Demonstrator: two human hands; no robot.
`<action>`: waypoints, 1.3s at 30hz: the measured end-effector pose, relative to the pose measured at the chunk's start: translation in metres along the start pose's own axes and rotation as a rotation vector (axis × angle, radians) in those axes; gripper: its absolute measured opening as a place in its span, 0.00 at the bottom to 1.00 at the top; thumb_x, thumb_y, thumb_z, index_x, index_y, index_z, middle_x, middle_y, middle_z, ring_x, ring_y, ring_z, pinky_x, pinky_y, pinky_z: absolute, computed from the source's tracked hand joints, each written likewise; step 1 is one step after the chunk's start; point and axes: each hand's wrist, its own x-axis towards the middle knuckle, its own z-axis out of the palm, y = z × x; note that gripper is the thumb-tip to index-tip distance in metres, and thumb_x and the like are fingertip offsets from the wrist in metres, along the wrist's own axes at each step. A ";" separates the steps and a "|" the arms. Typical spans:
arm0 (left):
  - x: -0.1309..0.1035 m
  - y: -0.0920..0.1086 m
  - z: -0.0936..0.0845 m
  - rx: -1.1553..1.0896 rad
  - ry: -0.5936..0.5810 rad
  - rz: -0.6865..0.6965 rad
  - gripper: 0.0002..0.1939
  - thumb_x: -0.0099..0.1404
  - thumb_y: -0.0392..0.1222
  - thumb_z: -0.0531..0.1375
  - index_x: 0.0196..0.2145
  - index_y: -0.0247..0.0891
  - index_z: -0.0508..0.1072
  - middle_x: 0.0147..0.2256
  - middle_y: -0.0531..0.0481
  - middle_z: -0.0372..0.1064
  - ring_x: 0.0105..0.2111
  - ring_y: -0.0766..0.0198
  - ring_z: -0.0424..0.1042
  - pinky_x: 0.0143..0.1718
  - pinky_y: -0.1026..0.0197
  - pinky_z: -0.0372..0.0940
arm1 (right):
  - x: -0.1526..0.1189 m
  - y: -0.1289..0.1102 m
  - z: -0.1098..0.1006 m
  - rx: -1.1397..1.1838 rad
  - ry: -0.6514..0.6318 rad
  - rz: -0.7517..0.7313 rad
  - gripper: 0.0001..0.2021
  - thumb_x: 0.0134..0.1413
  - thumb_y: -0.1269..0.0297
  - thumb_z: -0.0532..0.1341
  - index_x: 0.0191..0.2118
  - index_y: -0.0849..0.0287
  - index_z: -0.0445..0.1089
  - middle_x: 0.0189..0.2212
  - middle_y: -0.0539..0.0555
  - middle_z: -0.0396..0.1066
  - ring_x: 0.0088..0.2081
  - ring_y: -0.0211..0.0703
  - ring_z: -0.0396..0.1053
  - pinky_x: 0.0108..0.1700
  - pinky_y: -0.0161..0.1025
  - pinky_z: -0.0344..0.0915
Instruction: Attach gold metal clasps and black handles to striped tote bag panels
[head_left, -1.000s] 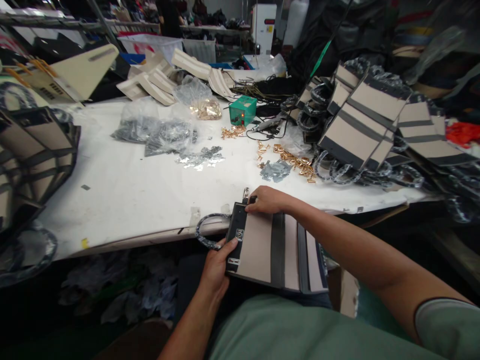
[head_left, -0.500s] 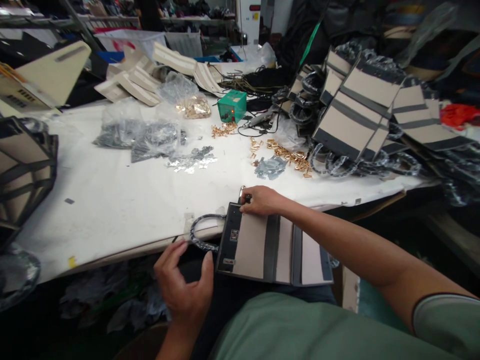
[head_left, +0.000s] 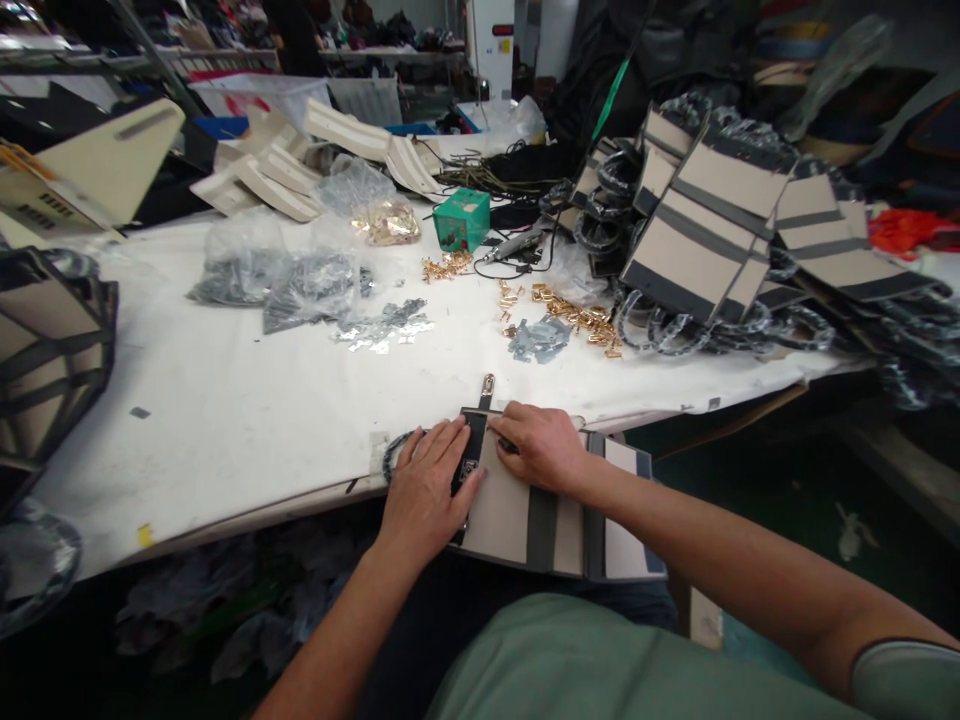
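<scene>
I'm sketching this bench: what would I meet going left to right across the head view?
Stack of beige-and-dark panels, yellow scrap, bagged dark parts, left hand, right hand, large striped panel.

My left hand (head_left: 427, 485) lies flat over the black end of a beige panel (head_left: 502, 512) with dark grey bands, beside a small square silver-coloured metal fitting (head_left: 469, 467). My curled right hand (head_left: 544, 447) rests against the panel, holding a small dark object (head_left: 507, 445), mostly hidden. A black strap (head_left: 485, 402) with a shiny metal tip (head_left: 488, 384) juts from the panel's far edge, over the white table (head_left: 262, 410).
</scene>
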 end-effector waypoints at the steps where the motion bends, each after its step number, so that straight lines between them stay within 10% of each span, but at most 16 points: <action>1: -0.001 -0.001 0.000 0.000 0.004 0.003 0.28 0.72 0.49 0.56 0.66 0.38 0.65 0.67 0.41 0.61 0.66 0.48 0.61 0.70 0.42 0.47 | -0.001 -0.002 0.002 0.000 -0.009 -0.003 0.16 0.64 0.60 0.57 0.54 0.54 0.72 0.44 0.57 0.74 0.45 0.49 0.73 0.39 0.39 0.64; 29: 0.007 -0.003 -0.001 0.076 0.025 0.034 0.27 0.66 0.40 0.62 0.62 0.40 0.69 0.61 0.39 0.68 0.59 0.45 0.67 0.64 0.40 0.56 | -0.010 -0.011 0.025 0.055 0.000 -0.041 0.29 0.63 0.61 0.57 0.68 0.63 0.59 0.51 0.62 0.74 0.50 0.53 0.72 0.48 0.44 0.71; 39: 0.010 -0.020 0.002 0.004 0.039 0.020 0.31 0.59 0.46 0.69 0.60 0.40 0.73 0.60 0.41 0.70 0.58 0.44 0.70 0.61 0.39 0.62 | -0.006 0.000 0.005 0.180 0.101 0.077 0.17 0.64 0.55 0.59 0.55 0.49 0.74 0.44 0.52 0.78 0.42 0.44 0.76 0.43 0.37 0.68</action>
